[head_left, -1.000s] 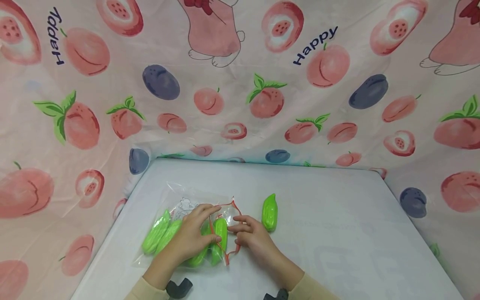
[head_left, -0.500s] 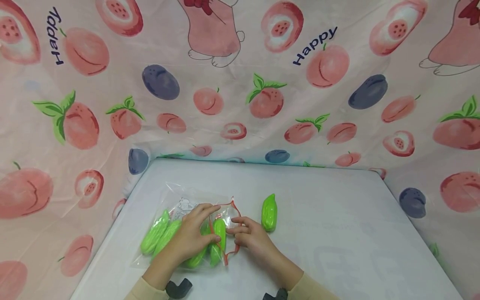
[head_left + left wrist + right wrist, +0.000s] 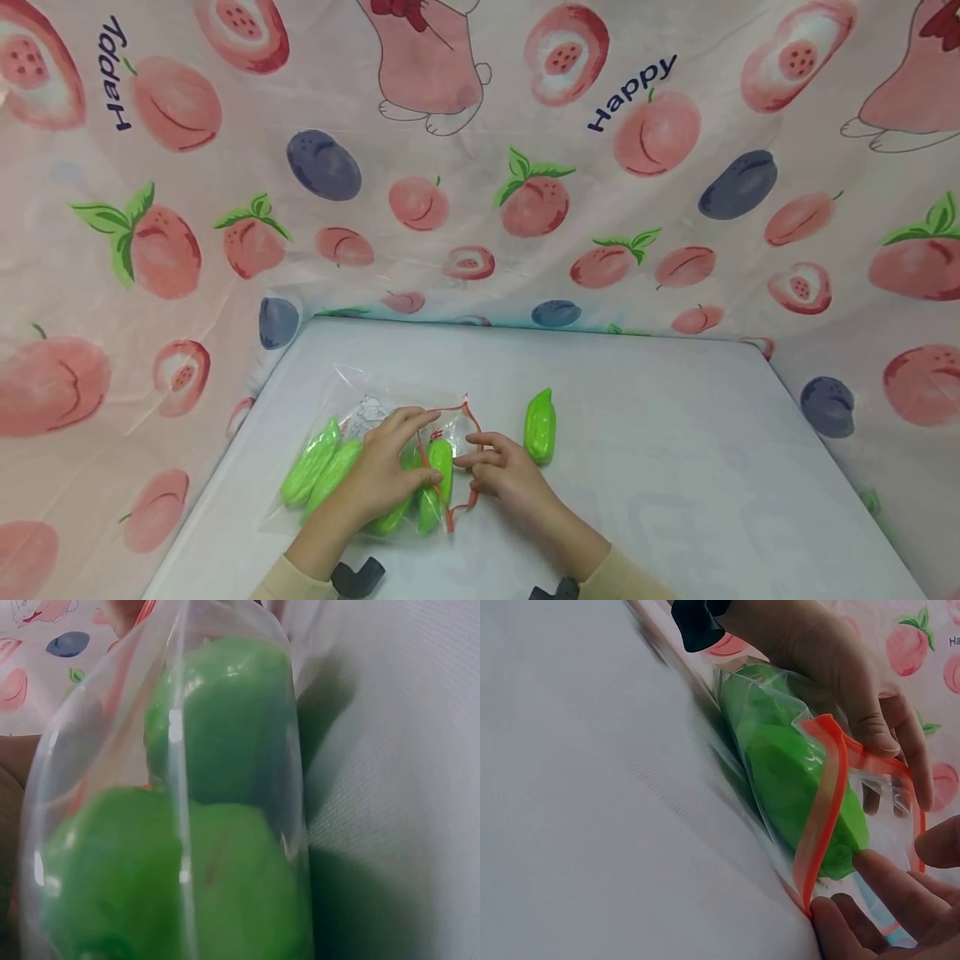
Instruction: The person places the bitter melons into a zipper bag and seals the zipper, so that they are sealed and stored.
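Note:
A clear zip bag (image 3: 352, 387) with an orange-red zip strip lies on its side, its mouth facing right. Several glossy green bitter melons (image 3: 311, 462) are inside; one bitter melon (image 3: 795, 791) lies right at the mouth. My left hand (image 3: 386, 471) holds the bag's upper rim, thumb on the strip and fingers spread across the opening. My right hand (image 3: 513, 479) is at the mouth with fingers extended; in the right wrist view a fingertip touches the melon's end and lower fingers are by the strip. In the left wrist view, melons (image 3: 225, 712) show through the plastic.
One loose bitter melon (image 3: 540, 427) lies on the white table (image 3: 675, 467), just right of my right hand. A fruit-print cloth (image 3: 480, 208) hangs behind and along the sides. Dark wrist-mounted pieces (image 3: 358, 577) show at the bottom.
Almost nothing differs. The bitter melon at the bag's mouth has shifted very slightly left; both hands keep their places.

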The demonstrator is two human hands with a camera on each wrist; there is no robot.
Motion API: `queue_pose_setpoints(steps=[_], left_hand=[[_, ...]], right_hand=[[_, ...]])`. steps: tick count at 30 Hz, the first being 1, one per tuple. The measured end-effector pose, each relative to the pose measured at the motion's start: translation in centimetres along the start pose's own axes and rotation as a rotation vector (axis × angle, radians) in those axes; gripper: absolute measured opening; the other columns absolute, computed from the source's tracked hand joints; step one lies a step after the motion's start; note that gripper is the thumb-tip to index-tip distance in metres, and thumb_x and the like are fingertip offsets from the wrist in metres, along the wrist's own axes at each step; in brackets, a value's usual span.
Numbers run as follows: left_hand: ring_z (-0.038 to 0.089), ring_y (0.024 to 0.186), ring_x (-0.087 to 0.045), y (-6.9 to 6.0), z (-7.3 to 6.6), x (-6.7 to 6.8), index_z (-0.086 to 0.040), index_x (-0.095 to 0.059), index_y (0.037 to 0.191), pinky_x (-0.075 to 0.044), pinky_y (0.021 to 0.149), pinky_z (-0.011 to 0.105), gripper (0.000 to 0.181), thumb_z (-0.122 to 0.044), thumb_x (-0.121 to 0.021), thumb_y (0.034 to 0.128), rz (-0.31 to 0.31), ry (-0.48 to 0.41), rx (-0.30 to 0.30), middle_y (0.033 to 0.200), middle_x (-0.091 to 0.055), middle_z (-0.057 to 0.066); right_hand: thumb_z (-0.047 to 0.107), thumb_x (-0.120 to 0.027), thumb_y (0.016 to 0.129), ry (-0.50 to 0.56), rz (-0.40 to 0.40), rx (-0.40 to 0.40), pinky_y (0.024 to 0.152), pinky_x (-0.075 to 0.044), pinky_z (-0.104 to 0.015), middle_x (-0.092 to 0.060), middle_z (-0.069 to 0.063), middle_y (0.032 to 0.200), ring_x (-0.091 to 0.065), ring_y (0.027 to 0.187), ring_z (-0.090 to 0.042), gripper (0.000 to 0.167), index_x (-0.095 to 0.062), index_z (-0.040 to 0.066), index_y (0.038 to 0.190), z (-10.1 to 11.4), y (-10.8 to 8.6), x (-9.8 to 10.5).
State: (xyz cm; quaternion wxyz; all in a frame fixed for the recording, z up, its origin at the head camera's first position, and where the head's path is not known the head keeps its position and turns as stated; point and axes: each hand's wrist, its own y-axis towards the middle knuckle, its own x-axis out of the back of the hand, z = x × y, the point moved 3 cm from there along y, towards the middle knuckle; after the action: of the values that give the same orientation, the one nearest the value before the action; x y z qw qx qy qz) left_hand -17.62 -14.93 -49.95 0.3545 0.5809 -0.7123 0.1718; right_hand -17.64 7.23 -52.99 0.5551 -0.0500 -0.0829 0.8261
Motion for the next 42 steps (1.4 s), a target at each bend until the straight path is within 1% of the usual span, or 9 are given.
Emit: queue_pose_setpoints(steps=[3,8,13,19,27,31,35,37,42], left_hand=[[0.028,0.147,-0.054,0.0,0.0,0.0,-0.034,-0.058,0.154,-0.034,0.122,0.07,0.09,-0.025,-0.099,0.0754,-0.002,0.006,-0.001,0.155,-0.056,-0.004],[0.028,0.146,-0.055,0.1,0.1,0.0,-0.034,-0.058,0.154,-0.034,0.122,0.07,0.09,-0.025,-0.099,0.0754,-0.008,0.017,-0.004,0.155,-0.056,-0.004],[0.028,0.146,-0.055,0.1,0.2,0.0,-0.037,-0.058,0.153,-0.035,0.122,0.07,0.089,-0.025,-0.099,0.0751,-0.017,0.022,-0.006,0.154,-0.057,-0.005],[0.028,0.145,-0.057,0.2,0.1,0.0,-0.035,-0.06,0.152,-0.036,0.121,0.069,0.085,-0.025,-0.098,0.0767,-0.028,0.021,-0.013,0.154,-0.058,-0.003],[0.03,0.146,-0.056,0.1,0.0,0.1,-0.034,-0.06,0.152,-0.035,0.121,0.071,0.081,-0.029,-0.096,0.08,-0.031,0.019,0.002,0.154,-0.058,-0.002],[0.031,0.145,-0.056,0.2,0.0,0.1,-0.033,-0.06,0.152,-0.035,0.122,0.071,0.078,-0.029,-0.094,0.0821,-0.031,0.019,0.004,0.153,-0.058,-0.002],[0.03,0.145,-0.057,0.2,0.0,0.1,-0.034,-0.06,0.152,-0.035,0.121,0.071,0.076,-0.03,-0.094,0.0835,-0.028,0.023,0.006,0.153,-0.058,-0.003],[0.03,0.145,-0.057,0.2,0.0,0.1,-0.035,-0.06,0.152,-0.036,0.121,0.071,0.076,-0.029,-0.094,0.0835,-0.027,0.019,0.007,0.153,-0.058,-0.004],[0.03,0.145,-0.056,0.1,0.1,0.0,-0.036,-0.06,0.152,-0.037,0.12,0.071,0.078,-0.027,-0.094,0.0826,-0.028,0.01,-0.003,0.154,-0.058,-0.004]], right_hand=[[0.005,-0.059,0.1,0.012,-0.001,-0.001,0.096,-0.064,-0.038,-0.076,-0.022,0.132,-0.071,0.123,-0.03,0.052,-0.052,-0.003,0.151,0.0,-0.1,0.2],[0.004,-0.058,0.101,0.016,-0.007,0.001,0.1,-0.064,-0.04,-0.075,-0.023,0.133,-0.069,0.129,-0.031,0.051,-0.051,-0.003,0.152,-0.1,-0.4,0.6],[0.006,-0.059,0.102,-0.021,-0.031,0.006,0.1,-0.064,-0.041,-0.074,-0.022,0.134,-0.07,0.128,-0.033,0.05,-0.053,-0.001,0.151,0.1,-0.7,1.0],[0.006,-0.062,0.102,-0.046,-0.083,0.019,0.096,-0.065,-0.04,-0.075,-0.023,0.133,-0.071,0.125,-0.035,0.048,-0.055,0.0,0.149,0.4,-1.1,1.7],[0.007,-0.066,0.101,-0.1,-0.14,0.036,0.088,-0.066,-0.03,-0.076,-0.021,0.13,-0.073,0.121,-0.034,0.05,-0.055,0.001,0.15,0.8,-1.5,2.6],[0.006,-0.069,0.1,-0.107,-0.17,0.055,0.087,-0.067,-0.032,-0.076,-0.023,0.129,-0.074,0.12,-0.037,0.051,-0.056,0.001,0.149,1.0,-1.6,3.0],[0.005,-0.069,0.1,-0.11,-0.199,0.044,0.086,-0.067,-0.032,-0.076,-0.021,0.13,-0.075,0.119,-0.037,0.051,-0.057,0.003,0.149,1.3,-1.7,3.4],[0.005,-0.07,0.1,-0.117,-0.212,0.036,0.086,-0.067,-0.032,-0.076,-0.021,0.131,-0.075,0.118,-0.036,0.051,-0.057,0.005,0.15,1.4,-1.8,3.6],[0.003,-0.07,0.099,-0.131,-0.238,0.051,0.083,-0.067,-0.033,-0.075,-0.023,0.131,-0.076,0.113,-0.038,0.052,-0.058,0.005,0.149,1.9,-2.1,4.0]])
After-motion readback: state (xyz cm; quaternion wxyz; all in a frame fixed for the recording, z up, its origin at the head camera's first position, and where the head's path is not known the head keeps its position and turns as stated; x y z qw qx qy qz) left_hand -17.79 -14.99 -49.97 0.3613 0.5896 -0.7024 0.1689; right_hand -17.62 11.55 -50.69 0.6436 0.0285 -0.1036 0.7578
